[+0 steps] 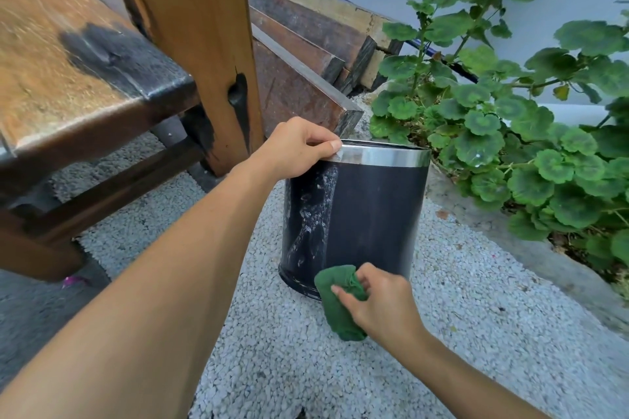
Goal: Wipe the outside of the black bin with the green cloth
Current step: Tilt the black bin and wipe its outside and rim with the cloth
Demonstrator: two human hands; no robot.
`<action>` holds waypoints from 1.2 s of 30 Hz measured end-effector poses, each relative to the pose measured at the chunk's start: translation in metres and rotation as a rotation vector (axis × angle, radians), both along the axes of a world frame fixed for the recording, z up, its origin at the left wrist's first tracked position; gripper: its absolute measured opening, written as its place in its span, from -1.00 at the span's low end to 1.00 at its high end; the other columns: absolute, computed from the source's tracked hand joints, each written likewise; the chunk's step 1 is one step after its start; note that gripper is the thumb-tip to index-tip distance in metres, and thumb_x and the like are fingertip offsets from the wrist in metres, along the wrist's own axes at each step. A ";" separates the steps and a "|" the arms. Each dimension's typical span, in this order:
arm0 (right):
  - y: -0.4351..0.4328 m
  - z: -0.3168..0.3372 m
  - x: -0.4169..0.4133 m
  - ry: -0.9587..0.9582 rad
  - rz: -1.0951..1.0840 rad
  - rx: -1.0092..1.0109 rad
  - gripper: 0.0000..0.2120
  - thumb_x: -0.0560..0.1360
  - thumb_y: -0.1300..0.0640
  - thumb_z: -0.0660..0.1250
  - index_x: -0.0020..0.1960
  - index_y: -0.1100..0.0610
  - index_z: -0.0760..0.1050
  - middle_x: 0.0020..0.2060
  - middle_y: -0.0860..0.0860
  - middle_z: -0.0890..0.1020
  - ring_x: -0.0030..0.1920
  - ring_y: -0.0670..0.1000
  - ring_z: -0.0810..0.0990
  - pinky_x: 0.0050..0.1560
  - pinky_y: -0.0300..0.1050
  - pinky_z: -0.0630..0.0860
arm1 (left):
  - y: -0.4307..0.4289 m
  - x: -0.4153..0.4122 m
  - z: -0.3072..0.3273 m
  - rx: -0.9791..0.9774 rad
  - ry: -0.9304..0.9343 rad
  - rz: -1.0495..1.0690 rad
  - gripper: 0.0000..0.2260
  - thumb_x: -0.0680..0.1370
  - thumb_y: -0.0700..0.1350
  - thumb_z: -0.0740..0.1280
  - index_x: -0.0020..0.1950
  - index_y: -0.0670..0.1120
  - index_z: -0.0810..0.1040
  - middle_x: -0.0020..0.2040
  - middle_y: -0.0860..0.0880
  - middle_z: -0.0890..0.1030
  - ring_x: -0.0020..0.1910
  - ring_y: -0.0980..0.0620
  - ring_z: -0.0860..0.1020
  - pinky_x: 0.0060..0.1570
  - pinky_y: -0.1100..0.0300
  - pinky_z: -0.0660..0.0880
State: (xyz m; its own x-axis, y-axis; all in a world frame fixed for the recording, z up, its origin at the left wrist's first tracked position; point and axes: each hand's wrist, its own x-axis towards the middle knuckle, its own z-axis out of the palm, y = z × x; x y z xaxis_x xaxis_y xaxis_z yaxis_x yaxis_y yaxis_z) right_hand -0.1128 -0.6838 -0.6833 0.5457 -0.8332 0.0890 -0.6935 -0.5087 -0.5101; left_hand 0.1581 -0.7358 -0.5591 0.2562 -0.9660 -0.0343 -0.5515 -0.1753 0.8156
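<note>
Wiping underway: left hand (299, 146) pinching the silver rim (384, 156) of the upright black bin (374, 214) on gravel (476, 316); right hand (384, 303), well apart at five o'clock, gripping the green cloth (337, 306), pressing it to the bin's foot. Dusty streaks (309, 214) lying at eleven o'clock from the cloth.

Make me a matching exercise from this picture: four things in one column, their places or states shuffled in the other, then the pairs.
1. green cloth
2. left hand
3. plant
4. wooden bench

A. grips the rim of the black bin
B. stands right of the bin
C. stands left of the bin
D. held by the right hand at the bin's base

Pairs: 1-D, 2-A, 3-B, 4-C
</note>
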 end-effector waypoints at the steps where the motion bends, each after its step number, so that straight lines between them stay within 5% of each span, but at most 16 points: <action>1: 0.000 0.003 0.000 -0.008 -0.017 0.049 -0.61 0.39 -0.17 0.58 -0.26 0.09 0.51 -0.41 -0.10 0.62 -0.37 -0.05 0.60 -0.30 -0.08 0.59 | 0.001 0.000 0.000 -0.001 0.000 -0.001 -0.81 0.62 0.04 0.41 0.18 0.07 0.75 0.15 0.16 0.72 0.18 0.17 0.62 0.32 0.15 0.49; 4: -0.003 0.026 0.010 -0.121 -0.067 0.101 -0.69 0.38 -0.20 0.57 -0.23 0.00 0.58 -0.37 -0.18 0.65 -0.30 -0.20 0.62 -0.23 -0.20 0.60 | 0.003 0.000 -0.001 -0.009 0.014 -0.009 -0.82 0.62 0.04 0.42 0.16 0.06 0.76 0.13 0.15 0.73 0.19 0.18 0.62 0.37 0.11 0.49; 10: -0.057 0.109 0.060 -0.459 -0.205 -0.130 -0.72 0.40 -0.19 0.56 -0.11 0.01 0.67 -0.31 -0.22 0.67 -0.28 -0.27 0.63 -0.24 -0.37 0.57 | 0.002 0.003 -0.002 -0.004 0.119 -0.054 -0.84 0.60 0.01 0.45 0.14 0.06 0.76 0.03 0.12 0.77 0.10 0.19 0.69 0.36 0.05 0.51; 13: -0.079 0.129 0.080 -0.530 -0.248 -0.200 -0.68 0.41 -0.16 0.57 -0.15 0.09 0.64 -0.33 -0.14 0.67 -0.31 -0.17 0.64 -0.22 -0.37 0.53 | 0.003 0.007 -0.005 -0.001 0.166 -0.114 -0.84 0.65 -0.10 0.40 0.14 0.04 0.76 0.03 0.04 0.77 0.11 0.12 0.71 0.34 0.02 0.53; 18: -0.087 0.121 0.086 -0.385 -0.242 -0.228 -0.59 0.42 -0.16 0.56 -0.27 0.08 0.43 -0.47 -0.15 0.45 -0.42 -0.06 0.45 -0.31 -0.28 0.25 | 0.002 0.011 -0.006 0.010 0.219 -0.102 -0.81 0.67 -0.14 0.35 0.19 0.02 0.74 0.07 0.06 0.76 0.11 0.09 0.71 0.33 0.03 0.54; 24: -0.059 0.080 0.072 -0.148 -0.097 -0.160 -0.58 0.42 -0.17 0.55 -0.25 0.12 0.47 -0.46 -0.04 0.56 -0.43 0.05 0.57 -0.33 -0.06 0.56 | 0.007 0.015 -0.013 -0.045 -0.029 0.009 -0.79 0.66 -0.03 0.36 0.25 0.05 0.71 0.14 0.18 0.70 0.20 0.19 0.59 0.37 0.11 0.47; 29: -0.019 0.022 0.044 0.027 0.058 -0.089 -0.54 0.44 -0.16 0.54 -0.28 0.06 0.32 -0.46 -0.11 0.40 -0.45 0.00 0.42 -0.38 -0.19 0.33 | 0.007 0.017 -0.014 -0.057 -0.071 0.010 -0.81 0.67 -0.05 0.34 0.17 0.01 0.73 0.08 0.23 0.67 0.19 0.15 0.57 0.31 0.13 0.48; 36: 0.003 0.005 0.012 0.077 0.076 0.087 -0.57 0.45 -0.18 0.52 -0.24 0.07 0.37 -0.41 -0.10 0.46 -0.37 0.01 0.44 -0.33 -0.10 0.39 | 0.012 0.018 -0.017 -0.043 -0.074 0.000 -0.83 0.66 0.02 0.34 0.10 0.09 0.74 0.22 0.19 0.69 0.29 0.15 0.55 0.34 0.16 0.45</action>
State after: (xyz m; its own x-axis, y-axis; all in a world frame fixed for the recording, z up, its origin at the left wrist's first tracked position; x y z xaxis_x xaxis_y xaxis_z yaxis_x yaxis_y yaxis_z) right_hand -0.1007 -0.6805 -0.6781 0.6101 -0.7919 -0.0262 -0.6934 -0.5176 -0.5013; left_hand 0.1760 -0.7239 -0.5762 0.2563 -0.9662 0.0262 -0.6106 -0.1409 0.7793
